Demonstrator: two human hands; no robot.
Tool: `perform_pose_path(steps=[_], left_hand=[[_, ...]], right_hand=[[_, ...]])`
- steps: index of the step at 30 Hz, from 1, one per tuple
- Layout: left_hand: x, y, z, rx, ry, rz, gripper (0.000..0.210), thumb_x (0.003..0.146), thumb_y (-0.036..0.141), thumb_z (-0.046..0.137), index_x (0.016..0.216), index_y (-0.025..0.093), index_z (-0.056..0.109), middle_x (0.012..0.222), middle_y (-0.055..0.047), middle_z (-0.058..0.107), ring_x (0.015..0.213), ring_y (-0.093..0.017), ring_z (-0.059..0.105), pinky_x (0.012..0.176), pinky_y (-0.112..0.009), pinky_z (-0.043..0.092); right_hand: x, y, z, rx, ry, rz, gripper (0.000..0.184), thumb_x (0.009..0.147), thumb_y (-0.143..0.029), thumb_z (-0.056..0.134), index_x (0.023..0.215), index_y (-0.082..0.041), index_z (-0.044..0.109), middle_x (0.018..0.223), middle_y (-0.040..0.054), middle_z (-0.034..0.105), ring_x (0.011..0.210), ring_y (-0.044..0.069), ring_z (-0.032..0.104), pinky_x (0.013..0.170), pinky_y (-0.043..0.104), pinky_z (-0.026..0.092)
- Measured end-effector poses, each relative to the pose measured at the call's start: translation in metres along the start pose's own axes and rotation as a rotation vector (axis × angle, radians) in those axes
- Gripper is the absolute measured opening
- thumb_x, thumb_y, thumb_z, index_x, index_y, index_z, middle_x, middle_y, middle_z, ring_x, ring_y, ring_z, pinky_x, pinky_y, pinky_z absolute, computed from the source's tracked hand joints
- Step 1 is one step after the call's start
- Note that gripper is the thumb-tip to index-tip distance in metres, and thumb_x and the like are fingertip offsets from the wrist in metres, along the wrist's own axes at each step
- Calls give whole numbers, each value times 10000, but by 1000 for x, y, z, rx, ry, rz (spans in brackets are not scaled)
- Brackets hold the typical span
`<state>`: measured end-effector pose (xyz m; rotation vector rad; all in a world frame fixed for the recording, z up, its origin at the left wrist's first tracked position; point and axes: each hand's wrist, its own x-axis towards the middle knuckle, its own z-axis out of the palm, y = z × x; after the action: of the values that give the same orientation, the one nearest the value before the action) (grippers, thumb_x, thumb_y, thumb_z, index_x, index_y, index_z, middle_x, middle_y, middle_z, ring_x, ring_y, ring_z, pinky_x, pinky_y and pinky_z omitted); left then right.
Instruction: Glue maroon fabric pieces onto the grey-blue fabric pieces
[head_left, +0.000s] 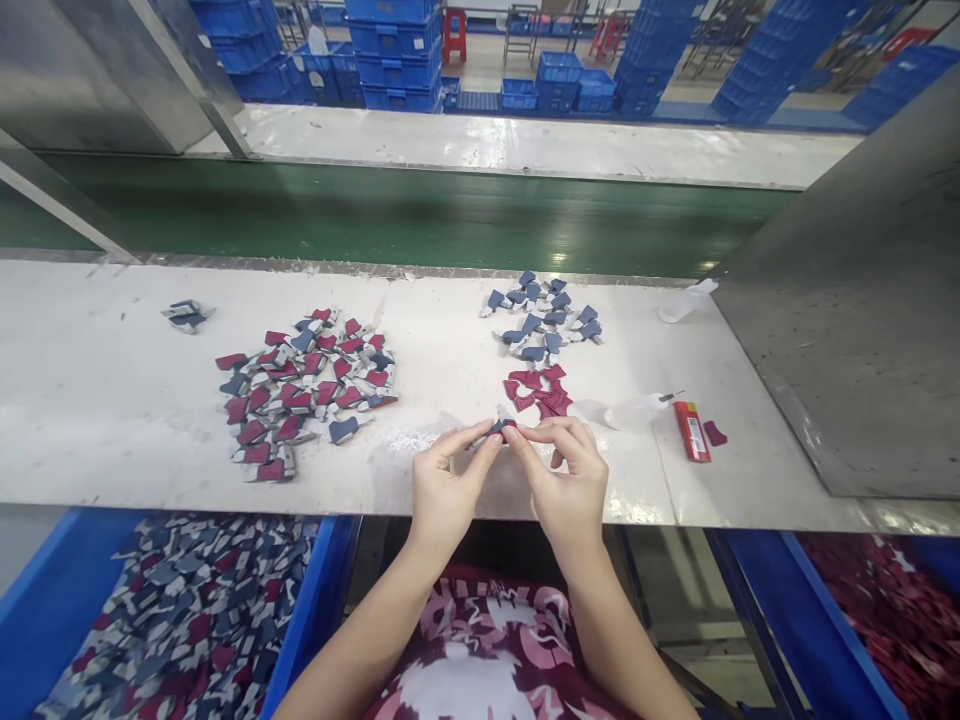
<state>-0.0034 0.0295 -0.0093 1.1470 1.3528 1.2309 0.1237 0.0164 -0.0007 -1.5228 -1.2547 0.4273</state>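
Between my two hands is a small blue-grey plastic part (504, 424) with a bit of red on its near side. My left hand (447, 485) pinches it from the left, and my right hand (567, 475) pinches it from the right. The fingertips cover much of it. Just beyond lie loose dark red flat pieces (551, 395), and behind those a scattered group of blue-and-white parts (551, 320). A heap of parts in red, blue and white (307, 385) spreads to the left, with a single blue part (344, 430) at its near edge.
On the right are a clear bottle with a thin tip (637, 411), a red tube (691, 432), one red piece (715, 433) and another translucent bottle (686, 302). Blue bins (300, 620) (832, 610) stand below the table edge. A green conveyor belt (420, 215) runs behind; a metal panel (862, 300) bounds the right.
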Motion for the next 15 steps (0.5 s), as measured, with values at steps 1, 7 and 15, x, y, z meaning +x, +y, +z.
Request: perform_pose_path(steps=[1, 7, 15], left_hand=[[0, 1, 0, -12, -2, -5, 225, 800, 307, 780, 1002, 213, 811, 1021, -65, 799, 968, -240, 737, 915, -363, 583], [-4, 9, -2, 36, -31, 39, 202, 816, 311, 766, 1000, 238, 812, 1036, -54, 798, 993, -242, 733, 1035, -422, 518], [-12, 14, 2, 314, -19, 325, 157, 873, 273, 697, 995, 279, 795, 943, -24, 807, 822, -206, 746, 1138, -495, 375]], right_hand=[[1, 1, -1, -12, -6, -11, 178, 857, -413, 717, 794, -249, 750, 827, 37, 650, 825, 194, 595, 682, 322, 472], [11, 7, -9, 297, -262, 230, 302, 880, -469, 667, 1073, -244, 716, 1060, 69, 699, 971, 208, 646, 710, 290, 528], [4, 5, -4, 189, -314, 102, 285, 998, -427, 449, 1059, -223, 638, 1003, 67, 662, 941, 207, 629, 844, 356, 517]])
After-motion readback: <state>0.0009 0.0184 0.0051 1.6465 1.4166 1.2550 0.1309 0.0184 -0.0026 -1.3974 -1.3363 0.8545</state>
